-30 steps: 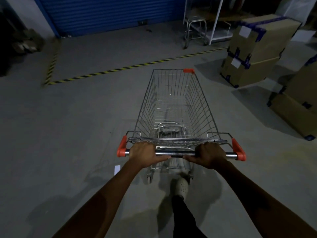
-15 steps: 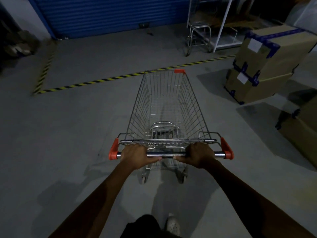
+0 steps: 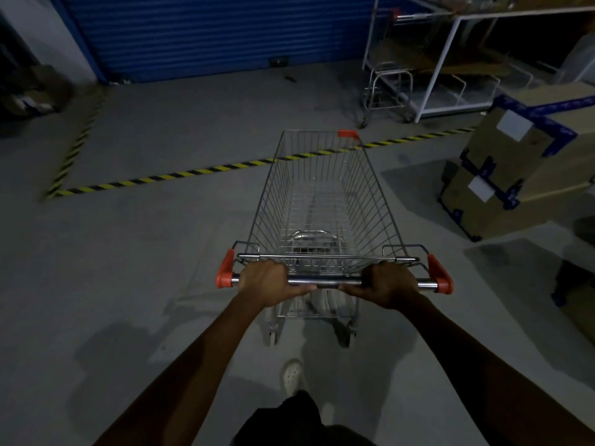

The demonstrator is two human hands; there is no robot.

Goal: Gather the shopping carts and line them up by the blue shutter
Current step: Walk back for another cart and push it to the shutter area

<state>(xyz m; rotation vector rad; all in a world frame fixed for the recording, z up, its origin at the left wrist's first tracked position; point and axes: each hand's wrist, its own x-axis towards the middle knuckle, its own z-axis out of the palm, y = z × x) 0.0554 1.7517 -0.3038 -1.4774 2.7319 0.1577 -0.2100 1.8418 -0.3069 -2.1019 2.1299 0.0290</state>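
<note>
Near blue shutter (image 3: 209, 33) | cart (image 3: 322, 201) lengthwise, nose toward it | left hand (image 3: 267, 281), right hand (image 3: 389, 284) grasp handle (image 3: 325, 280)

Silver wire shopping cart (image 3: 322, 201): stood upright on its wheels on the grey floor (image 3: 145, 268), basket empty, wore orange caps at both handle ends and one front corner, pointed toward the blue shutter (image 3: 219, 33). Shutter: ribbed, hung closed to the floor, well apart from it. Second cart (image 3: 391, 71): stood near the shutter's right end, orange-handled, partly hidden.
</note>
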